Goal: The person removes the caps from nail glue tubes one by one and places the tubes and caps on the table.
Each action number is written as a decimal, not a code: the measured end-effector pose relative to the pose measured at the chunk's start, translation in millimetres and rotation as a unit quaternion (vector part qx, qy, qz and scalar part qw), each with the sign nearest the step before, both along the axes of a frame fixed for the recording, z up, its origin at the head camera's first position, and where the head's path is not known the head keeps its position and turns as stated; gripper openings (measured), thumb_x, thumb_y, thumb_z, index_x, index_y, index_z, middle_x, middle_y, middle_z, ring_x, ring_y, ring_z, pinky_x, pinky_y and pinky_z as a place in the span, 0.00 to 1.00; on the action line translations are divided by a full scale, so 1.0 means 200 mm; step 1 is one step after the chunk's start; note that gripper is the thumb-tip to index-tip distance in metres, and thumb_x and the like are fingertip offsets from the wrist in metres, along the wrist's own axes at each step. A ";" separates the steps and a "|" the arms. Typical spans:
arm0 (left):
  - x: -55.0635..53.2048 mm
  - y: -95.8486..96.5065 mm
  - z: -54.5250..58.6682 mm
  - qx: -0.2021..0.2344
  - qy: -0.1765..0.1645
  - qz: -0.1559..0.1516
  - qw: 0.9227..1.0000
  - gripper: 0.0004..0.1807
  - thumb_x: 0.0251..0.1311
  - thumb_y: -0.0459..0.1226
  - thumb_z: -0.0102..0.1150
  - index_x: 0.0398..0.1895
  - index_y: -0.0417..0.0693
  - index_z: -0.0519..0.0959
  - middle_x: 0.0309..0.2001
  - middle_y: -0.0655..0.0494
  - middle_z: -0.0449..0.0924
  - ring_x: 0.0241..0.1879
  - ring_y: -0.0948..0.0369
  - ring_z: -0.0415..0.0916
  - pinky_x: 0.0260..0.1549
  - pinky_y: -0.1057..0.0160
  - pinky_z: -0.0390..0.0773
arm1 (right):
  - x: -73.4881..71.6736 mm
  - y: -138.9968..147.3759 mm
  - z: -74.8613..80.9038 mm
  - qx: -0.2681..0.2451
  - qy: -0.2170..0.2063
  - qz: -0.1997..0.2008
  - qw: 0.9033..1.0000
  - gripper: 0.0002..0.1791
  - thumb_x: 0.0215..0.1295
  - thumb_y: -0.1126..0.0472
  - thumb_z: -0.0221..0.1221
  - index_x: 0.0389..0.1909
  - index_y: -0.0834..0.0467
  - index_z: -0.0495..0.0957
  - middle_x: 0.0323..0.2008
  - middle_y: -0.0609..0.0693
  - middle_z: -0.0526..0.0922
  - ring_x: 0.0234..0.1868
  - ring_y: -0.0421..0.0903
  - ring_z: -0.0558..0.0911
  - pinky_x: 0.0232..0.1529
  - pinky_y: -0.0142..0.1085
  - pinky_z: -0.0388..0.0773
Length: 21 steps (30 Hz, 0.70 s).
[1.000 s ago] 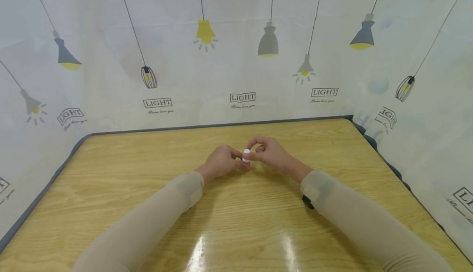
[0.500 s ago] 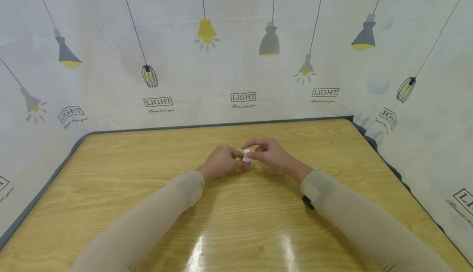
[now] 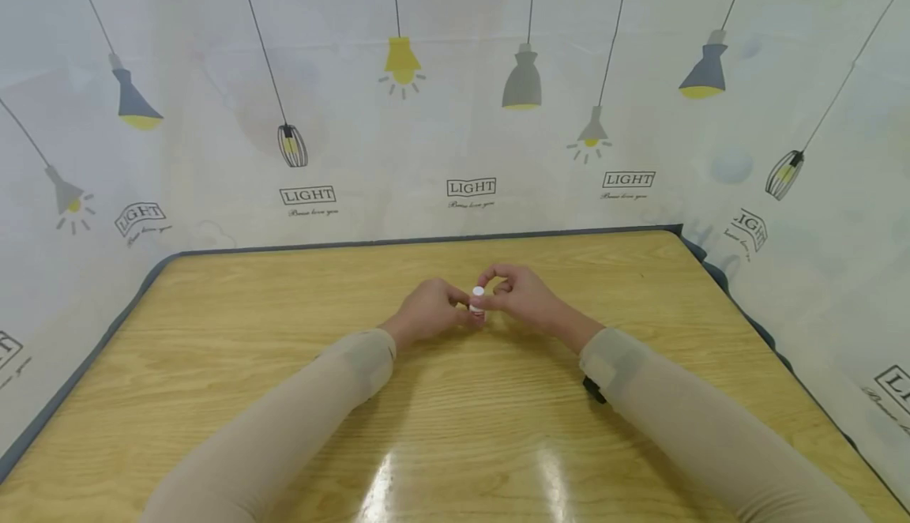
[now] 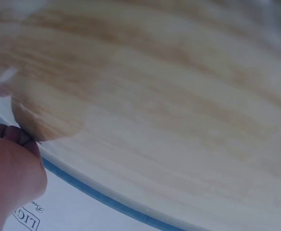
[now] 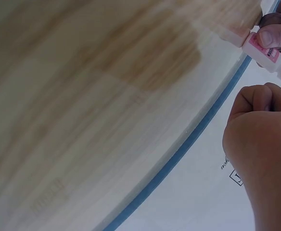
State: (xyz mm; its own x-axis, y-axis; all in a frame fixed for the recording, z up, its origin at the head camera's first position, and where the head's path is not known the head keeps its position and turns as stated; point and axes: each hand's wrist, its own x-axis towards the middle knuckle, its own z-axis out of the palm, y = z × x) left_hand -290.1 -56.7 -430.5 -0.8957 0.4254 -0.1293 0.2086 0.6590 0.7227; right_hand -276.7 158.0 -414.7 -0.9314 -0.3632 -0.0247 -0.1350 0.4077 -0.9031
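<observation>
The bottle (image 5: 270,55) is gripped upright over the far part of the table (image 3: 455,428) by the left hand (image 3: 432,310); its cap (image 3: 479,291) is pinched by the right hand (image 3: 524,298), whose index finger (image 3: 492,271) has just been drawn back, so turning is suggested

Bottle (image 5: 263,53) seemingly on table (image 3: 455,404), backdrop (image 3: 398,144) behind.

Glossy yellowish wood-grain table (image 3: 455,444), bluish edging (image 5: 179,151); small pink-labelled bottle (image 5: 270,54) upright on it.
</observation>
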 end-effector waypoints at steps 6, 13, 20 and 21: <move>0.01 0.00 0.01 -0.001 0.005 0.000 1.000 0.18 0.60 0.53 0.78 0.50 0.58 0.92 0.37 0.61 0.87 0.34 0.61 0.68 0.39 0.60 0.69 | 0.00 0.01 0.00 -0.012 0.021 0.006 1.000 0.12 0.68 0.57 0.72 0.48 0.55 0.84 0.15 0.40 0.57 0.17 0.38 0.56 0.21 0.31 0.56; 0.01 0.00 0.00 -0.006 0.015 -0.003 1.000 0.17 0.59 0.53 0.78 0.49 0.59 0.93 0.36 0.63 0.87 0.33 0.61 0.67 0.37 0.61 0.69 | 0.00 0.01 0.00 -0.024 0.037 0.039 0.998 0.10 0.71 0.61 0.69 0.49 0.59 0.84 0.15 0.40 0.58 0.17 0.38 0.56 0.22 0.31 0.56; -0.01 0.01 -0.01 -0.004 0.016 -0.005 1.000 0.17 0.59 0.53 0.78 0.48 0.59 0.93 0.39 0.66 0.89 0.37 0.61 0.71 0.39 0.61 0.70 | 0.00 0.02 0.00 -0.031 0.037 0.057 0.997 0.13 0.76 0.64 0.64 0.56 0.61 0.83 0.16 0.41 0.62 0.17 0.38 0.57 0.22 0.31 0.57; -0.01 0.01 -0.01 -0.005 0.016 -0.006 1.000 0.17 0.60 0.53 0.78 0.48 0.59 0.93 0.39 0.66 0.89 0.36 0.61 0.71 0.39 0.61 0.70 | 0.00 0.02 0.00 -0.032 0.036 0.058 0.997 0.13 0.76 0.63 0.64 0.57 0.62 0.82 0.16 0.41 0.62 0.17 0.38 0.57 0.21 0.31 0.57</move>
